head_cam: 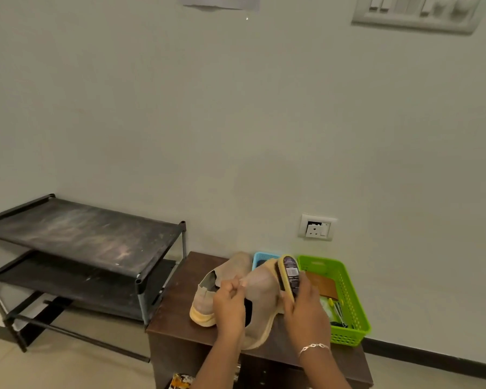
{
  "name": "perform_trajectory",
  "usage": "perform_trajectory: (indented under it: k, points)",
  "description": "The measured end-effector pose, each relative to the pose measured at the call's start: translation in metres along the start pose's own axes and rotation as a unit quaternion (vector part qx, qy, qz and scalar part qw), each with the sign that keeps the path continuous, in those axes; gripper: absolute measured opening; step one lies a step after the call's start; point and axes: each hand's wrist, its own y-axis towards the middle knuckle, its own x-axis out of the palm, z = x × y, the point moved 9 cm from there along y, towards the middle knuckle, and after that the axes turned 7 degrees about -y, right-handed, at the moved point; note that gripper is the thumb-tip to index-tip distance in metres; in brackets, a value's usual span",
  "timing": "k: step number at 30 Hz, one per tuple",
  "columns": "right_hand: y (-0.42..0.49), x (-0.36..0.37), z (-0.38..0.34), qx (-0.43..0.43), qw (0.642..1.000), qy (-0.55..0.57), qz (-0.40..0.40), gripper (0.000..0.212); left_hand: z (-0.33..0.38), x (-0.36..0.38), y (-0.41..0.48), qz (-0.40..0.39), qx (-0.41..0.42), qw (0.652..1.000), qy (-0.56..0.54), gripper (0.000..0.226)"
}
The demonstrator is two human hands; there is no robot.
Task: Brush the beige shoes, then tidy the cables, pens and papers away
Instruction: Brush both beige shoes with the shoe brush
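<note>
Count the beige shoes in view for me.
2. One beige shoe lies on the brown cabinet, at left; the left hand grips the other, nearer shoe while the right hand holds the brush against it. No more show.

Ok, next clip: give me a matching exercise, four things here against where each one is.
Things: 1 brush; 2 green basket; 3 blue basket; 4 black rack.
Places: a left of the table; b in the right hand; c table's right end; d behind the shoes.
Pairs: 1-b, 2-c, 3-d, 4-a.
</note>
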Motion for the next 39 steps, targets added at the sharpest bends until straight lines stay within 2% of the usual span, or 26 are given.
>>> perform_trajectory:
  k: [1, 2, 5, 6, 9, 10, 12, 15, 17, 20, 21, 25, 26, 29, 30, 32, 34, 36, 39]
  points:
    - [0.001, -0.002, 0.0, 0.004, 1.0, -0.011, 0.0, 0.06, 0.0, 0.001, 0.0, -0.003, 0.0, 1.0, 0.004, 0.019]
    - [-0.001, 0.001, -0.012, -0.028, 0.999, -0.018, -0.015, 0.06, -0.002, 0.001, 0.001, -0.006, -0.005, 1.0, 0.004, 0.019]
    - [-0.025, 0.015, -0.055, -0.175, 0.981, -0.04, -0.066, 0.061, -0.004, 0.003, -0.003, -0.01, -0.039, 0.999, -0.028, 0.017]
    - [-0.021, 0.014, -0.05, -0.171, 0.982, -0.052, -0.064, 0.06, -0.003, 0.001, -0.003, -0.007, -0.039, 0.999, -0.031, 0.017]
    - [0.011, -0.003, -0.008, -0.046, 0.997, -0.05, -0.036, 0.055, 0.002, -0.005, -0.003, 0.0, -0.03, 0.999, -0.04, 0.013]
    - [0.013, -0.007, -0.002, -0.029, 0.998, -0.04, -0.028, 0.054, 0.002, -0.004, -0.003, 0.005, -0.028, 0.998, -0.051, 0.018]
    - [0.004, -0.005, -0.02, -0.065, 0.997, -0.011, -0.036, 0.055, -0.001, 0.0, -0.004, -0.002, -0.032, 0.997, -0.077, 0.025]
    - [-0.028, 0.015, -0.06, -0.188, 0.978, -0.047, -0.072, 0.06, 0.0, 0.01, -0.01, -0.037, -0.05, 0.992, -0.113, 0.019]
    - [-0.016, 0.011, -0.047, -0.152, 0.985, -0.062, -0.058, 0.06, 0.001, 0.011, -0.011, -0.048, -0.055, 0.987, -0.14, 0.02]
    - [0.007, -0.002, -0.006, -0.009, 0.999, -0.039, -0.024, 0.053, 0.003, 0.015, -0.015, -0.043, -0.046, 0.988, -0.143, 0.019]
    - [0.004, -0.002, -0.01, -0.003, 0.999, -0.038, -0.027, 0.052, 0.0, 0.017, -0.015, -0.042, -0.052, 0.987, -0.144, 0.019]
    - [-0.025, 0.016, -0.052, -0.128, 0.989, -0.04, -0.059, 0.056, -0.016, 0.024, -0.01, -0.037, -0.099, 0.979, -0.172, 0.019]
    - [-0.02, 0.014, -0.042, -0.112, 0.992, -0.039, -0.052, 0.055, -0.018, 0.022, -0.008, -0.034, -0.1, 0.98, -0.171, 0.019]
    - [0.003, 0.002, 0.012, 0.024, 0.999, -0.012, -0.032, 0.049, -0.014, 0.015, -0.005, -0.018, -0.09, 0.983, -0.157, 0.02]
    - [0.004, 0.002, 0.022, 0.047, 0.998, -0.005, -0.032, 0.047, -0.013, 0.012, -0.003, -0.01, -0.084, 0.983, -0.162, 0.021]
    - [-0.002, 0.007, 0.02, 0.036, 0.999, 0.018, -0.034, 0.047, -0.012, 0.016, 0.001, -0.006, -0.091, 0.977, -0.194, 0.024]
    - [-0.008, 0.006, 0.017, 0.022, 0.997, 0.079, -0.01, 0.049, -0.015, 0.023, 0.007, -0.005, -0.118, 0.962, -0.248, 0.031]
    - [-0.005, -0.001, 0.022, 0.026, 0.98, 0.196, 0.012, 0.046, -0.017, 0.025, 0.008, -0.001, -0.147, 0.948, -0.283, 0.037]
    - [0.001, -0.004, 0.023, 0.005, 0.951, 0.31, -0.005, 0.041, -0.025, 0.022, 0.008, -0.008, -0.187, 0.946, -0.263, 0.04]
